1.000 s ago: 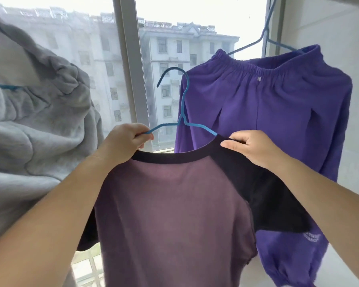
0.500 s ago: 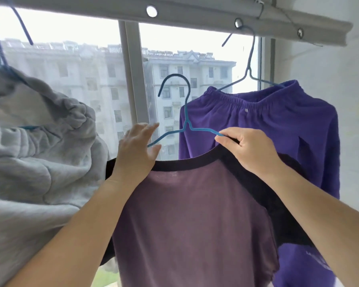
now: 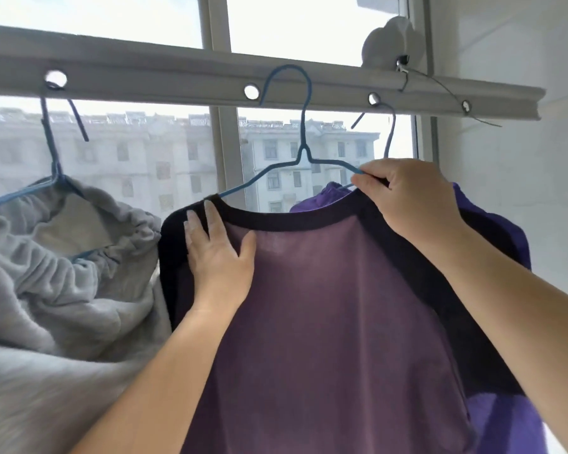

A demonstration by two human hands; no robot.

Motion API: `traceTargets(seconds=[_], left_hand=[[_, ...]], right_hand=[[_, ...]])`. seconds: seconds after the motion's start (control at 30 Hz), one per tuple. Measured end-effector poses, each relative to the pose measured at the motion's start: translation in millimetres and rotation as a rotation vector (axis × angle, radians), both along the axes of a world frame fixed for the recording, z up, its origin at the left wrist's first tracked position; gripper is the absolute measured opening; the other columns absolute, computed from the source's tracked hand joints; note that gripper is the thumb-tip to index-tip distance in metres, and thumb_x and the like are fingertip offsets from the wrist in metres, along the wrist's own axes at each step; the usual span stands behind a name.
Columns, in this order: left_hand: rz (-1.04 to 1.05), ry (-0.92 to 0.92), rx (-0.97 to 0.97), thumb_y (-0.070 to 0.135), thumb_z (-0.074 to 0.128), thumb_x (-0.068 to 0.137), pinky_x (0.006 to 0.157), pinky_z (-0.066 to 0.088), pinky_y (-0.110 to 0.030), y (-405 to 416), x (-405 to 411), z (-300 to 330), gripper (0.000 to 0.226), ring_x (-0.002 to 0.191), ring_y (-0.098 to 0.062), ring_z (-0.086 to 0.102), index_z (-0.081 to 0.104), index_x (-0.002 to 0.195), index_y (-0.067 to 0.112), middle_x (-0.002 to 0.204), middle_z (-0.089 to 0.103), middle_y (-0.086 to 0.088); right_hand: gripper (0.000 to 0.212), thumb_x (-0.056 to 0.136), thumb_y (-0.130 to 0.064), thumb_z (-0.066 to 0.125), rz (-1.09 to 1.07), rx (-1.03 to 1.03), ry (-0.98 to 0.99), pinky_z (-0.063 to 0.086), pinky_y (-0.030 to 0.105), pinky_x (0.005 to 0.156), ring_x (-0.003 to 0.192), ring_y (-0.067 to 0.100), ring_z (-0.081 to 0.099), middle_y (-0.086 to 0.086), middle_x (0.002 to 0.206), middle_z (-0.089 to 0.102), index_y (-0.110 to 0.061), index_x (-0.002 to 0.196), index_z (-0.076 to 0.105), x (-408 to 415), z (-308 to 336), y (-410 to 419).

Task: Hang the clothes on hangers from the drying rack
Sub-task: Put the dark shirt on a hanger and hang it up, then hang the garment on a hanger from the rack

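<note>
Two hands raise a mauve T-shirt with black collar and sleeves (image 3: 325, 306) on a blue wire hanger (image 3: 304, 158).

The right hand (image 3: 407, 194) pinches the hanger's right arm and collar; the left hand (image 3: 218, 253) lies flat, fingers straight, on the shirt's left shoulder. The hanger's hook sits in front of the grey drying rail with round holes (image 3: 177, 80), just right of one hole. A grey fleece garment (image 3: 46, 273) hangs left, a purple garment (image 3: 505, 421) behind at right.

Two bare forearms entering from six o'clock, no sleeves visible, left hand (image 3: 218, 253) and right hand (image 3: 410, 198) ringless, ungloved
</note>
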State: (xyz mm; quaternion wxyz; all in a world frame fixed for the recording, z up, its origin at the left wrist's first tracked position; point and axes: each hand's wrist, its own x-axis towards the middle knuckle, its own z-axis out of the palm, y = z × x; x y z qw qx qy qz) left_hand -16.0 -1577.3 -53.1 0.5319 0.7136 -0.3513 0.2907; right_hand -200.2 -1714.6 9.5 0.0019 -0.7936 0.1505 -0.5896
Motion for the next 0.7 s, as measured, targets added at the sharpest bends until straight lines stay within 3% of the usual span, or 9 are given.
traceTargets(seconds=[0.3,0.43,0.5,0.6,0.7], left_hand=[[-0.103,0.096,0.205,0.041,0.040,0.092,0.113,0.009,-0.036,-1,-3,16,0.064,0.142,-0.018,-0.002,0.010,0.146,0.022,0.156,0.003,-0.005],[-0.163,0.127,0.306,0.041,0.038,0.094,0.114,0.011,-0.039,3,-8,11,0.059,0.142,-0.020,0.008,0.016,0.145,0.021,0.154,0.012,-0.007],[-0.160,0.091,0.303,0.039,0.038,0.094,0.115,0.013,-0.038,6,-11,9,0.056,0.141,-0.019,0.011,0.019,0.144,0.021,0.153,0.016,-0.006],[-0.159,0.005,0.241,0.034,0.038,0.095,0.110,0.015,-0.030,13,-17,12,0.050,0.138,-0.016,0.018,0.027,0.142,0.019,0.149,0.025,-0.001],[-0.145,-0.076,0.162,0.028,0.039,0.095,0.099,0.015,-0.020,22,-27,16,0.043,0.135,-0.013,0.024,0.034,0.138,0.020,0.145,0.031,0.002]], right_hand=[[0.027,0.093,-0.033,0.047,-0.100,-0.005,0.046,0.034,0.029,0.060,0.076,0.024,0.056,0.003,0.077,0.065,-0.016,0.090,0.068,15,13,22],[0.026,0.090,-0.039,0.050,-0.096,0.043,0.218,0.034,0.029,0.059,0.075,0.022,0.056,-0.003,0.073,0.060,-0.020,0.091,0.068,17,2,23],[0.031,0.087,-0.047,0.052,-0.056,0.062,0.260,0.039,0.029,0.064,0.080,0.019,0.058,-0.003,0.082,0.065,-0.022,0.098,0.066,16,-2,25],[0.036,0.087,-0.047,0.052,-0.007,0.015,0.138,0.041,0.031,0.079,0.095,0.017,0.058,-0.001,0.104,0.064,-0.022,0.111,0.063,15,-4,30],[0.026,0.090,-0.035,0.053,0.003,-0.101,-0.014,0.038,0.030,0.087,0.099,0.017,0.056,0.000,0.105,0.061,-0.020,0.107,0.065,14,-5,40]])
